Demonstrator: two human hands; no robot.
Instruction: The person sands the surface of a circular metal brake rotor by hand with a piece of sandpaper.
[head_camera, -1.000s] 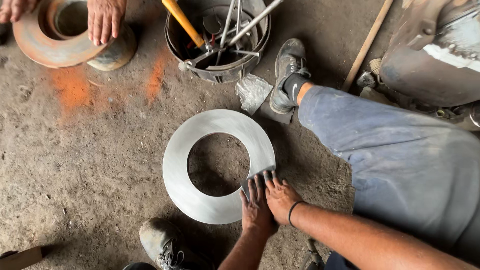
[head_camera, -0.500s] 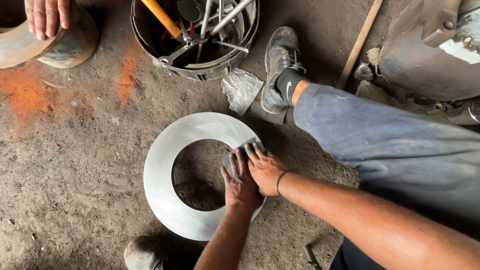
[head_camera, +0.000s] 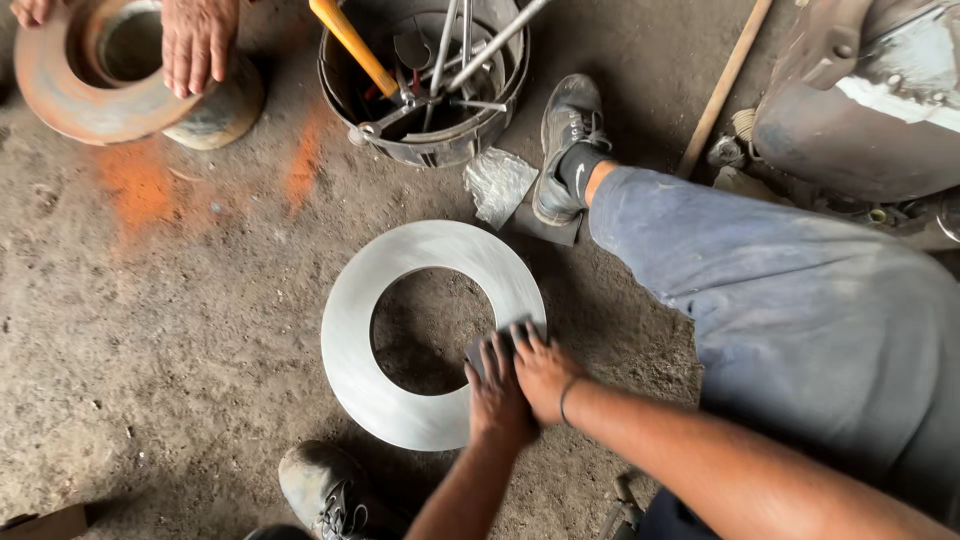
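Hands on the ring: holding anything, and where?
Both hands, left hand and right hand, press flat on a small dark pad against the metal ring, at its lower right band. No closed grip; the ring lies on the floor.

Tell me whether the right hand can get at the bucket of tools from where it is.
Probably yes, with a stretch. The right hand rests beside the left hand on the metal ring; the bucket stands just beyond the ring's far edge. Only bare floor and ring lie between them, nothing blocking.
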